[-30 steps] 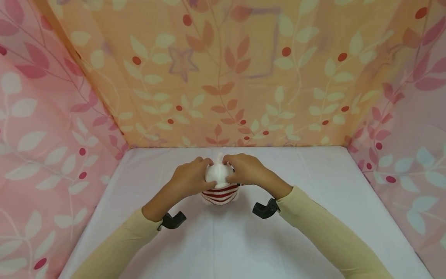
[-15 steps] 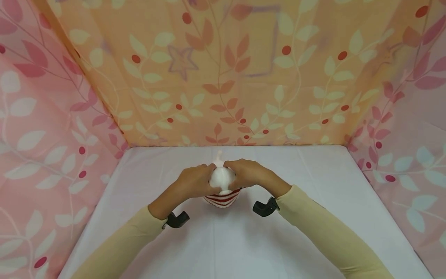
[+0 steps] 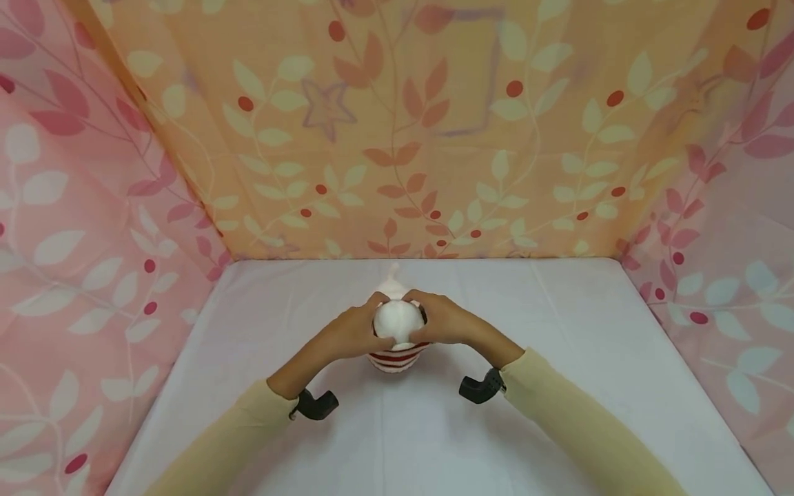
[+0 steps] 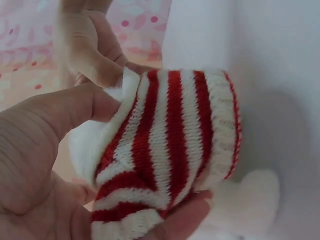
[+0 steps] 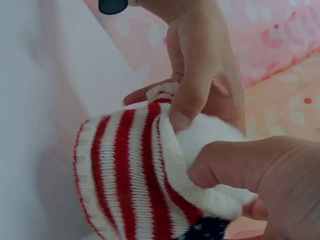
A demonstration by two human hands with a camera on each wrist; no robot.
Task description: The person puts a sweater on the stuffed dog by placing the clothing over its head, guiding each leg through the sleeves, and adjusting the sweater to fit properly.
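A small white plush toy (image 3: 396, 320) sits between both hands above the white table (image 3: 558, 331). It wears a red-and-white striped knit garment (image 3: 394, 358) (image 4: 170, 145) (image 5: 125, 185). My left hand (image 3: 356, 329) pinches the garment's edge, its thumb (image 4: 60, 112) on the fabric. My right hand (image 3: 443, 320) pinches the opposite edge, thumb (image 5: 240, 165) pressing the white rim against the toy's fluffy body (image 5: 210, 132). A white limb of the toy (image 4: 255, 200) shows below the garment. A dark dotted patch (image 5: 207, 229) peeks at the garment's lower edge.
Floral cloth walls enclose the table: orange at the back (image 3: 397, 138), pink on the left (image 3: 80, 241) and right (image 3: 726, 241). Black wrist camera mounts (image 3: 315, 404) (image 3: 477, 388) hang under both cream sleeves.
Both hands have drawn closer together and a little toward me, closing in around the toy. The striped garment now shows less below the hands.
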